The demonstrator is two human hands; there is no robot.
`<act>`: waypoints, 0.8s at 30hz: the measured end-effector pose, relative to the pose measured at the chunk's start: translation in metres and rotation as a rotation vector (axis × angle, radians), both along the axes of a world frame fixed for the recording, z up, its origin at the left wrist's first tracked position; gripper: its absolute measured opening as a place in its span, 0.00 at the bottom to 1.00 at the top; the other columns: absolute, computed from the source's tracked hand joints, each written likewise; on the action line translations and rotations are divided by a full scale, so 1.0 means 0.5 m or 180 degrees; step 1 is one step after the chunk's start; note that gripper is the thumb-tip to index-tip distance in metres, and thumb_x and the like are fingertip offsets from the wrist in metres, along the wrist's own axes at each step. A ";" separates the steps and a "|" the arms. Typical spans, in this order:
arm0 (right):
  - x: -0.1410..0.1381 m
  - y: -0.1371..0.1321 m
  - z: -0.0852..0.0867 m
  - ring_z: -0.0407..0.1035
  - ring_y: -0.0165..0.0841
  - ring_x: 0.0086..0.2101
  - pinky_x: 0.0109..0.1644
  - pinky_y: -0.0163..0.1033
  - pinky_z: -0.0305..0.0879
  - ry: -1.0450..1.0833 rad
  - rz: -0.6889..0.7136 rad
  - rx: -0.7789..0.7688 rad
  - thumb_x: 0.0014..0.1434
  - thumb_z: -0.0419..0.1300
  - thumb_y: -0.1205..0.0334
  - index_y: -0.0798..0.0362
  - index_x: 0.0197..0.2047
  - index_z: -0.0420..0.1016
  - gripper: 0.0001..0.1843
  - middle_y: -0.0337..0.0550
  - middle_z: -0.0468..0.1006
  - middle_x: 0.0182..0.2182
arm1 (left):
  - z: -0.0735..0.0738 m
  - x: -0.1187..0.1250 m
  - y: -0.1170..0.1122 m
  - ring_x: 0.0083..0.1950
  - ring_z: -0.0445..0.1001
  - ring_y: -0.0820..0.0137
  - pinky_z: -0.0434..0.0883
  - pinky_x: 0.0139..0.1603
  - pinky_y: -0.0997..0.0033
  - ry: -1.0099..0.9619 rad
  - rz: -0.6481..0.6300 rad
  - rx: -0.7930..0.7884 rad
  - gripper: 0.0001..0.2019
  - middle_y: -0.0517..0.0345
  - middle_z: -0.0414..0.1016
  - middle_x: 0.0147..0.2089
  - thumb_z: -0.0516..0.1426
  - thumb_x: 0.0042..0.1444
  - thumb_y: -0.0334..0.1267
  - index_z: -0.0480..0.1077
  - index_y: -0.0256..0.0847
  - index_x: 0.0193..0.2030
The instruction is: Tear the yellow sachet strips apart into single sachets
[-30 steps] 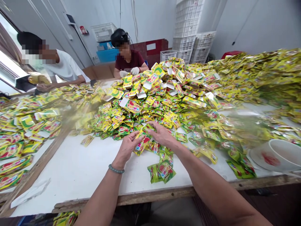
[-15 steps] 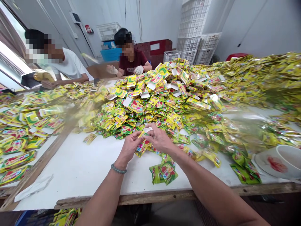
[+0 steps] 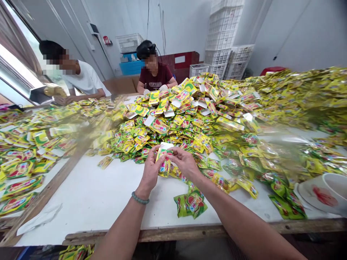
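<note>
Hanging upright just above the desk (image 3: pixel 94 195) by the heap (image 3: pixel 195 119), one sachet (image 3: pixel 164 163) is pinched from both sides, left hand (image 3: pixel 150 172) closed on its edge, right hand (image 3: pixel 184 163) fingers gripping the top.

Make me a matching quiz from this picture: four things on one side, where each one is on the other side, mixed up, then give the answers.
Things:
1. sachet stack
2. bead bracelet
3. white bowl
4. white crates

Places:
A. stacked by the back wall
B. at the table's right end
C. held between the left hand and the right hand
D. round the left wrist

Pairs: 1-C, 2-D, 3-B, 4-A
</note>
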State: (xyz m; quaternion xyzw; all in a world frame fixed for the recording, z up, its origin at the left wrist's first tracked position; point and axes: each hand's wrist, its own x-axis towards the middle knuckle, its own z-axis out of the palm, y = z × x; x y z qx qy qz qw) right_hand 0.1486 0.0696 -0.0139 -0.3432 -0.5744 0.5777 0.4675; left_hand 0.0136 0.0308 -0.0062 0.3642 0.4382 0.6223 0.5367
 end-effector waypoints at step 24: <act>0.041 0.018 0.020 0.65 0.26 0.23 0.28 0.32 0.58 -0.0106 0.0338 -0.0750 0.45 0.69 0.54 0.55 0.30 0.77 0.14 0.38 0.77 0.24 | 0.001 -0.015 -0.003 0.25 0.75 0.71 0.71 0.28 0.74 0.0266 -0.0165 -0.0424 0.26 0.61 0.78 0.26 0.70 0.41 0.41 0.67 0.39 0.47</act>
